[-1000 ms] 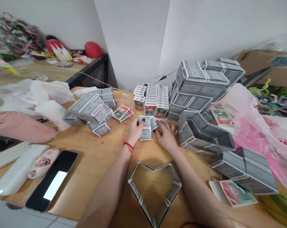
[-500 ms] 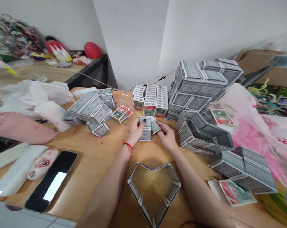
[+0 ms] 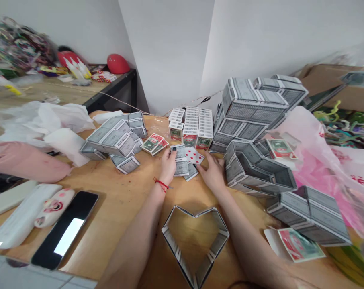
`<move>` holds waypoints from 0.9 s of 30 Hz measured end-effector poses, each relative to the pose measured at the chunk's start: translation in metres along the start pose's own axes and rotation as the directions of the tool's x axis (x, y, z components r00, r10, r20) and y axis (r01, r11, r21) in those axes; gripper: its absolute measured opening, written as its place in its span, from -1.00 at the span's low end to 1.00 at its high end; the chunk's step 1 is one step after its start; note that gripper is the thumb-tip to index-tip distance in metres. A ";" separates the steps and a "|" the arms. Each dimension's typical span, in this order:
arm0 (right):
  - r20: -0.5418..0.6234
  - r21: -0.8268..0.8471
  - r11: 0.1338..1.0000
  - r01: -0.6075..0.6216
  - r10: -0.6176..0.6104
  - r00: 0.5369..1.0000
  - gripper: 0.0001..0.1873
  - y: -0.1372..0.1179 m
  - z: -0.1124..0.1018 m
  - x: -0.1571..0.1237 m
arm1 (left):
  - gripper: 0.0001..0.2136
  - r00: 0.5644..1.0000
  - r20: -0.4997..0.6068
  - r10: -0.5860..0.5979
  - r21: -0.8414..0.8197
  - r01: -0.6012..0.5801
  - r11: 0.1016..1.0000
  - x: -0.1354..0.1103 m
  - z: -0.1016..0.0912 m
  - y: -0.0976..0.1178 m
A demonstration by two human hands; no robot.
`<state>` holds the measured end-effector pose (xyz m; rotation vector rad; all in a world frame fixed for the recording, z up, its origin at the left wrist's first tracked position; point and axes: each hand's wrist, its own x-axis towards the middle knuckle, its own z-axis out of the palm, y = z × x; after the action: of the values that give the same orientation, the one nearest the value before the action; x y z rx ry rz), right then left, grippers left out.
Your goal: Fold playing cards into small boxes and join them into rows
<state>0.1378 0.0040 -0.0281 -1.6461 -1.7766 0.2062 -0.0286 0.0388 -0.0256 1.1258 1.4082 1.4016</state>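
My left hand [image 3: 167,165], with a red string bracelet at the wrist, is closed on grey-backed playing cards [image 3: 180,163], its thumb pressed on top. Beside them a face-up diamonds card [image 3: 194,155] and a loose face-down card [image 3: 191,171] show partly under or against the held ones. My right hand [image 3: 212,172] is just to their right with thumb and fingers apart, the thumb tip at the cards' edge. Nearer to me, between my forearms, a heart-shaped ring of folded cards [image 3: 171,245] stands on edge on the wooden table [image 3: 124,224].
Card boxes [image 3: 190,124] stand in rows behind my hands, and two packs [image 3: 154,143] lie left of them. Stacked card structures [image 3: 254,104] rise at right; another card structure [image 3: 112,136] is at left. A phone [image 3: 66,228] lies front left, an opened pack [image 3: 301,244] front right.
The cards in my left hand have shifted slightly left. A diamonds card now shows face up, and a face-down card lies below it. My right hand's fingers have spread.
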 end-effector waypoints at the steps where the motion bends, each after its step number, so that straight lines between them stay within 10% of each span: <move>1: 0.017 -0.006 1.000 0.001 0.000 1.000 -0.44 0.000 0.001 0.000 | -0.80 1.000 -0.012 0.007 0.008 -0.007 1.000 0.000 -0.001 0.000; 13: -0.060 0.193 0.974 -0.119 0.133 0.989 -0.52 0.002 0.003 0.001 | -0.79 0.985 0.079 0.155 0.278 -0.171 0.945 -0.004 -0.004 0.005; 27: 0.150 0.812 0.504 -0.293 0.305 0.940 -0.83 -0.011 -0.001 0.005 | -0.75 0.985 0.015 0.170 0.270 -0.168 0.948 0.013 -0.017 -0.004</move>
<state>0.1295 0.0062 -0.0195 -1.1800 -1.0374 1.0365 -0.0484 0.0469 -0.0286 1.4467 1.5743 1.3595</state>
